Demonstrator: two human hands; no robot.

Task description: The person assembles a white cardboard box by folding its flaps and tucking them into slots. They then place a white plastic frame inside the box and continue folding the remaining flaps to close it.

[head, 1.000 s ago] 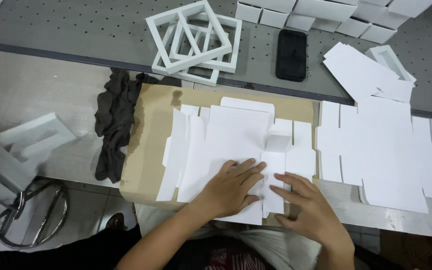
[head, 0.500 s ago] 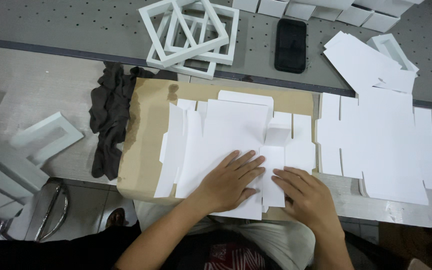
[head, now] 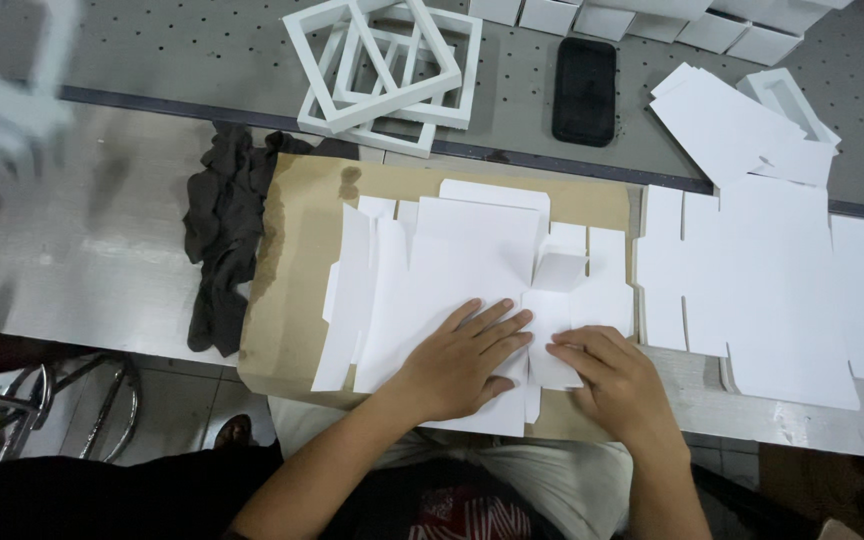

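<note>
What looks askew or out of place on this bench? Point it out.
A dark crumpled cloth lies bunched against the left edge of the brown cardboard sheet, which carries darker stains near it. The white frames behind are piled crookedly. Both hands, left hand and right hand, press flat on the white die-cut sheet.

Your single head-worn camera looks almost straight down from above your lap, close over the tabletop [head: 102, 250], facing its far edge; your forearms enter from the bottom edge.
</note>
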